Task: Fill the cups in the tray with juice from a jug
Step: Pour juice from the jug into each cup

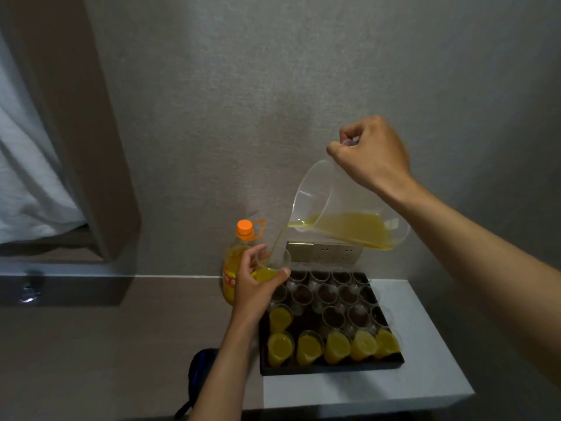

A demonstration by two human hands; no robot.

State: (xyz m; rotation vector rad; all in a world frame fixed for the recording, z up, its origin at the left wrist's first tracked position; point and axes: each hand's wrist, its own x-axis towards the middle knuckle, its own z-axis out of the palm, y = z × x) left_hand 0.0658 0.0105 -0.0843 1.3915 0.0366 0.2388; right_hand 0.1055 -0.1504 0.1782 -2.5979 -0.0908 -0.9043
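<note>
Pour in progress: right hand [372,154] grips tilted clear plastic jug [343,208], streaming yellow juice into clear cup [271,265] clasped by left hand [253,287] above black tray [331,367]; next, probably level jug, seat cup.

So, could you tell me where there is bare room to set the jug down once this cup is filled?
The white table is bare right of the black tray and in a strip in front of it. The tray is packed with cups, filled ones in front. Its left side is crowded: the left hand holds a cup by the juice bottle. The right hand holds the jug.
</note>
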